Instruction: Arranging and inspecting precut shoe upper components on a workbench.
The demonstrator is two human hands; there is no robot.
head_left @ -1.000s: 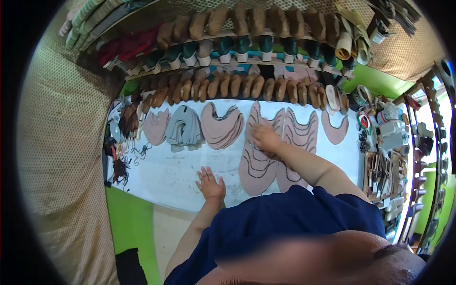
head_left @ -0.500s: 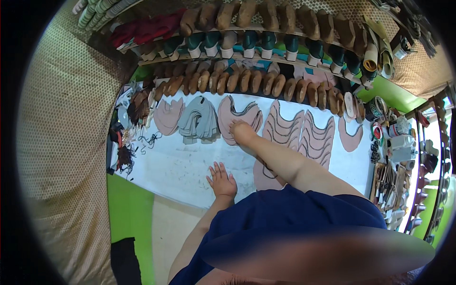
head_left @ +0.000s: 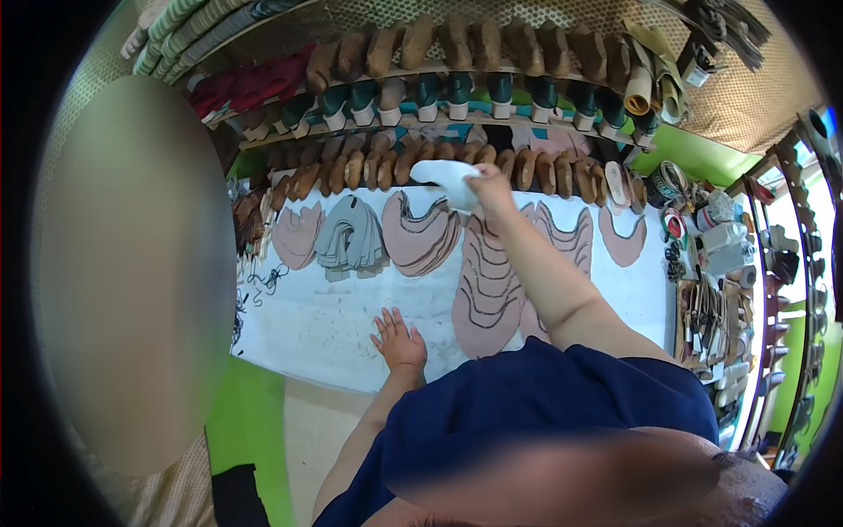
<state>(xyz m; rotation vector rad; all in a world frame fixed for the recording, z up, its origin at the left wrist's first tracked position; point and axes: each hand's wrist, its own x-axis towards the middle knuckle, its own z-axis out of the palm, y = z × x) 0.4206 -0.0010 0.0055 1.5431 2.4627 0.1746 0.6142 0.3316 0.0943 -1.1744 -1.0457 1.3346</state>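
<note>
My right hand [head_left: 493, 189] is raised over the far part of the white table, its fingers closed on one end of a white curved shoe-upper piece [head_left: 446, 176]. Below and left of it lies a stack of pink U-shaped pieces [head_left: 413, 244] with dark inner edges. Under my right forearm, overlapping pink pieces [head_left: 486, 307] fan out in a column, and a second column [head_left: 566, 230] is partly hidden by the arm. My left hand [head_left: 402, 344] rests palm down on the table, fingers spread and holding nothing.
Grey cut pieces [head_left: 349, 233] and a smaller pink stack [head_left: 299, 235] lie at the left. A single pink piece [head_left: 623, 241] is at the right, near tools [head_left: 702, 321]. Wooden shoe lasts [head_left: 386, 171] line the back. A large blurred shape [head_left: 132, 281] covers the left side.
My right hand has left the pink stack, moved up and to the right, and now holds a white curved piece. My left hand stays flat. The view has shifted slightly.
</note>
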